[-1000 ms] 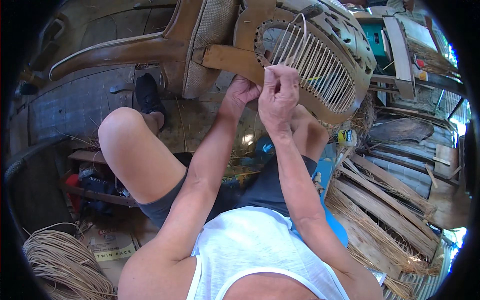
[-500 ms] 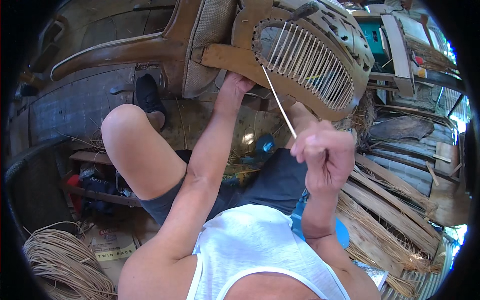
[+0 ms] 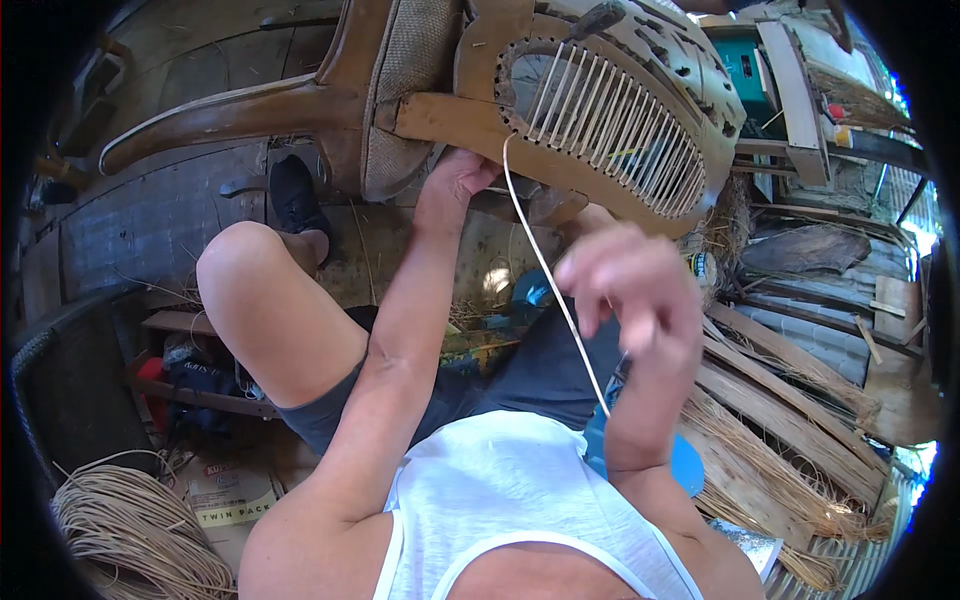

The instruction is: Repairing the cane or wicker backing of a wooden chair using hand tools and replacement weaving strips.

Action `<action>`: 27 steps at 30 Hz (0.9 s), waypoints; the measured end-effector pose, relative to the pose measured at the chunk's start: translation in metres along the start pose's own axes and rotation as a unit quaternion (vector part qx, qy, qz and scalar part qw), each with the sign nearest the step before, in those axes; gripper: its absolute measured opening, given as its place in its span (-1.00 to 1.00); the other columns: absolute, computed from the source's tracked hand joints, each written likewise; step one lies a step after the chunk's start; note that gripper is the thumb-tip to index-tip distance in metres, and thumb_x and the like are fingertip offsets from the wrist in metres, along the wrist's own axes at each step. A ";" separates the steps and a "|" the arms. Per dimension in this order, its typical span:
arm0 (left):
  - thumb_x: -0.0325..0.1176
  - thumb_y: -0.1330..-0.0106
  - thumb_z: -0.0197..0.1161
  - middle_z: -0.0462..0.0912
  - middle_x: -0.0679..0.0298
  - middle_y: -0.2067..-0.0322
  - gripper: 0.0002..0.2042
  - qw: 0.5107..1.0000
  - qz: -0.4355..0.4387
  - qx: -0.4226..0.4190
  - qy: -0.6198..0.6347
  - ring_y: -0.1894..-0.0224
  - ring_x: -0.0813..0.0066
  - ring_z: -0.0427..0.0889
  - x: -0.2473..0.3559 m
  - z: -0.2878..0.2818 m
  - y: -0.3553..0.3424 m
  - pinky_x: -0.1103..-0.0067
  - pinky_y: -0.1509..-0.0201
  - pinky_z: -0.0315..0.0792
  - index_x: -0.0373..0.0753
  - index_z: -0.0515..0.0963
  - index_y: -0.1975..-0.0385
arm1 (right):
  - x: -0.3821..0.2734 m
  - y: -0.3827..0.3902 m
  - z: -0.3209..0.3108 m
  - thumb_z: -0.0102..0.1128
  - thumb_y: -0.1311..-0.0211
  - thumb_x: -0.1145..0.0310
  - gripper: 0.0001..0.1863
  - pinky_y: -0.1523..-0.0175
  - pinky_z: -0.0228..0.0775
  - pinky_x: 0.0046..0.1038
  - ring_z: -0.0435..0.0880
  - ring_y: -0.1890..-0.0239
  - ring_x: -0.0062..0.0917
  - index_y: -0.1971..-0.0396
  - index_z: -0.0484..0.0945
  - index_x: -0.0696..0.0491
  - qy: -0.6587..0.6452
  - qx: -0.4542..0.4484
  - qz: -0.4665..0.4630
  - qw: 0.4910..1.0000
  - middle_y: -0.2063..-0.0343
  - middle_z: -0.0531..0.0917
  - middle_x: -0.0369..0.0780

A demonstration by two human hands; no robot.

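Observation:
A wooden chair lies on its side, its curved oval back frame (image 3: 465, 115) pierced by a row of small holes. Pale parallel cane strands (image 3: 600, 110) cross most of the oval. From a hole at the lower left edge, one loose cane strand (image 3: 537, 250) curves down toward my lap. My right hand (image 3: 635, 290) hovers beside this strand, blurred, its fingers bent and apart with nothing visible in them. Under the frame's lower rail is my left hand (image 3: 468, 172), its fingers mostly hidden behind the wood. A dark tool handle (image 3: 598, 20) sticks up at the top of the oval.
A coil of cane (image 3: 130, 530) lies at the lower left near a low wooden shelf (image 3: 200, 390). Wooden planks (image 3: 790, 420) and loose fibres spread at right. A green crate (image 3: 740, 70) stands at the far right. The chair's leg (image 3: 220, 110) reaches left.
My right hand has let go of the cane strand and its fingers have spread. The strand, taut before, now hangs in a loose curve. The chair has shifted slightly left.

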State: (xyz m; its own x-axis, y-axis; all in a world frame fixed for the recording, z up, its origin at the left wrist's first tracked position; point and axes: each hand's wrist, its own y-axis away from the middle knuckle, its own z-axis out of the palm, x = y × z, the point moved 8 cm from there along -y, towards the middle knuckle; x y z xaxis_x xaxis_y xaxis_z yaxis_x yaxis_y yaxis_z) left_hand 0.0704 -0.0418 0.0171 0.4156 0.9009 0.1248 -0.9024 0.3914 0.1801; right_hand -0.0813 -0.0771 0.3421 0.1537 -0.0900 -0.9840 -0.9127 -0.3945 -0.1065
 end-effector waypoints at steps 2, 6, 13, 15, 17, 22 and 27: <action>-0.19 -0.41 0.28 0.68 0.32 0.12 -0.74 1.000 0.015 -0.001 -0.008 0.08 0.42 0.69 -0.003 0.001 -0.002 0.39 0.01 0.66 -0.13 0.53 0.02 | 0.040 -0.010 -0.028 0.22 -0.40 0.31 -0.76 0.34 0.39 -0.63 0.53 0.50 -0.68 0.07 0.58 0.13 0.034 0.067 0.070 0.995 0.24 0.69 -0.20; -0.23 -0.37 0.33 0.68 0.34 0.17 -0.77 0.999 0.028 0.015 0.000 0.13 0.47 0.70 -0.008 -0.003 -0.002 0.45 0.03 0.65 -0.11 0.54 0.06 | 0.127 -0.017 -0.059 0.26 -0.35 0.39 -0.73 0.30 0.46 -0.56 0.58 0.47 -0.63 0.02 0.54 0.15 0.217 0.169 0.135 0.952 0.31 0.68 -0.22; -0.26 -0.37 0.33 0.68 0.28 0.24 -0.80 0.997 0.064 0.030 -0.017 0.21 0.44 0.70 -0.009 0.011 0.018 0.48 0.20 0.67 -0.18 0.56 0.14 | 0.138 -0.039 -0.027 0.38 -0.28 0.41 -0.65 0.30 0.49 -0.56 0.58 0.44 -0.68 -0.01 0.54 0.14 0.308 0.150 0.047 0.938 0.40 0.67 -0.27; -0.24 -0.39 0.30 0.68 0.27 0.24 -0.80 0.998 0.030 0.042 -0.048 0.21 0.44 0.70 -0.005 0.013 0.020 0.47 0.21 0.67 -0.20 0.56 0.14 | 0.140 -0.041 -0.026 0.39 -0.28 0.36 -0.64 0.31 0.49 -0.56 0.58 0.46 -0.67 0.00 0.54 0.15 0.307 0.163 0.040 0.937 0.42 0.67 -0.26; -0.22 -0.41 0.27 0.67 0.26 0.21 -0.78 1.000 0.006 0.006 -0.010 0.17 0.43 0.69 0.001 0.008 0.013 0.45 0.13 0.66 -0.22 0.56 0.12 | 0.138 -0.045 -0.022 0.38 -0.30 0.32 -0.65 0.31 0.50 -0.55 0.58 0.47 -0.65 0.02 0.55 0.15 0.311 0.170 0.023 0.935 0.43 0.67 -0.25; -0.27 -0.39 0.29 0.66 0.25 0.19 -0.78 0.996 0.025 -0.071 -0.050 0.15 0.43 0.69 0.003 -0.005 -0.008 0.47 0.06 0.63 -0.22 0.55 0.08 | 0.130 -0.057 -0.023 0.31 -0.36 0.29 -0.73 0.30 0.51 -0.51 0.60 0.48 -0.62 0.11 0.58 0.16 0.349 0.199 -0.017 0.916 0.43 0.69 -0.21; -0.27 -0.43 0.24 0.67 0.22 0.15 -0.78 0.995 0.052 -0.082 -0.013 0.12 0.42 0.69 -0.004 0.016 -0.006 0.46 0.02 0.64 -0.25 0.54 0.06 | 0.134 -0.051 -0.046 0.33 -0.31 0.40 -0.78 0.32 0.50 -0.48 0.60 0.49 -0.59 0.14 0.59 0.17 0.408 0.239 -0.076 0.878 0.46 0.65 -0.21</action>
State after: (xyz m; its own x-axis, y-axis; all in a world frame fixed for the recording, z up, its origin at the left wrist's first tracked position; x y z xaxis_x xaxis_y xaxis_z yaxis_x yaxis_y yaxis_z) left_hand 0.0762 -0.0505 0.0311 0.3190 0.9342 0.1597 -0.9465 0.3226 0.0036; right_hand 0.0037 -0.1112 0.2226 0.3299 -0.7717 -0.5437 -0.8828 -0.0481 -0.4672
